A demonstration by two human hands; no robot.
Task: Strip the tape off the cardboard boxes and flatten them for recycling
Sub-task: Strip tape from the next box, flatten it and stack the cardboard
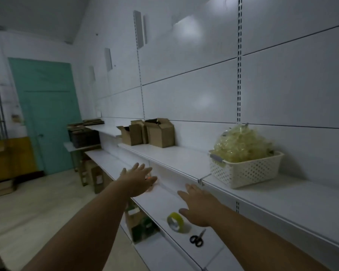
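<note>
Several small brown cardboard boxes [151, 133] stand with flaps open on the upper white shelf [176, 159], far from both hands. My left hand [138, 178] reaches forward over the lower shelf [155, 202], fingers straight, holding nothing. My right hand [198, 206] is stretched out flat below the upper shelf's front edge, also holding nothing. A roll of yellowish tape [175, 222] stands on the lower shelf just left of my right wrist. Black-handled scissors [198, 238] lie beside it.
A white perforated basket [245, 171] heaped with crumpled yellowish tape sits on the upper shelf to the right. Flattened cardboard [86, 124] lies at the far end of the shelving. More boxes [137, 225] stand under the lower shelf. A teal door [47, 114] is at the back.
</note>
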